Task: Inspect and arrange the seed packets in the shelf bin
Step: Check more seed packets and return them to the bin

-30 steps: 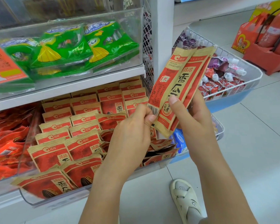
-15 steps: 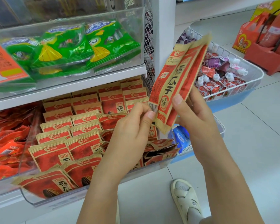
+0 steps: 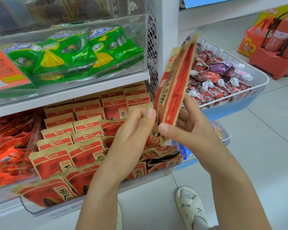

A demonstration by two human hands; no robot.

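Both hands' fingers (image 3: 163,128) pinch the seed packets (image 3: 173,90) at the bottom edge. Square edges first, then lower into the bin (image 3: 106,201) below-left.

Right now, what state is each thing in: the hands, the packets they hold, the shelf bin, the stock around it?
Left hand: pinching the held packets' lower edge.
Right hand: gripping the held packets from the right.
Held packets: upright, edge-on, outside the bin.
Shelf bin: rows tidy on the left, packets toppled at the right end.
Green bags: lying in the upper clear bin.
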